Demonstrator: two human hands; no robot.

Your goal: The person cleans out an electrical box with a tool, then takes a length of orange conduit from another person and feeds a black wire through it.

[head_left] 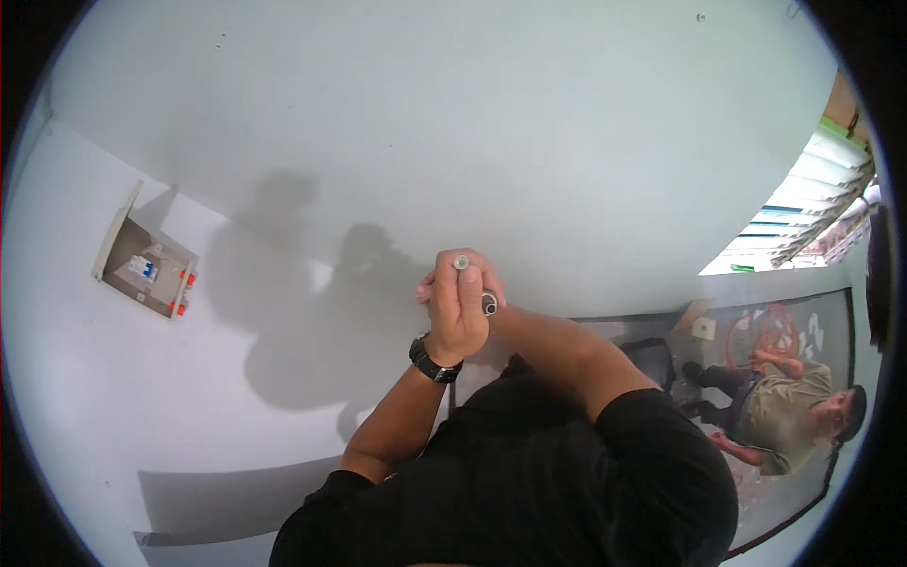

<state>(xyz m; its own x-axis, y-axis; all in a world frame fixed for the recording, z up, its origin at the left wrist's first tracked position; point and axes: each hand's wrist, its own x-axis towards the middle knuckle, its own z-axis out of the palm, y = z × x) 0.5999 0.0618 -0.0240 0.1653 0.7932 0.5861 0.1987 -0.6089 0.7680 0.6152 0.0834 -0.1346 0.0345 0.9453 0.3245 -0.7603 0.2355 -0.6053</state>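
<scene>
Far to the left of the fingers, an open box [170, 257] sat in the white wall [85, 397], its lid [118, 230] sticking out past its edge. A wide gap, with big dark shadows [283, 369], lay between the box and the fingers. The left hand [460, 312] pinched a small pale round thing [461, 263] at its thumb tip. The right hand [495, 282] was tucked close behind; I could not tell what its fingers held. Well to their right, across another wide gap, were a bright window [765, 227] and a person [779, 420].
</scene>
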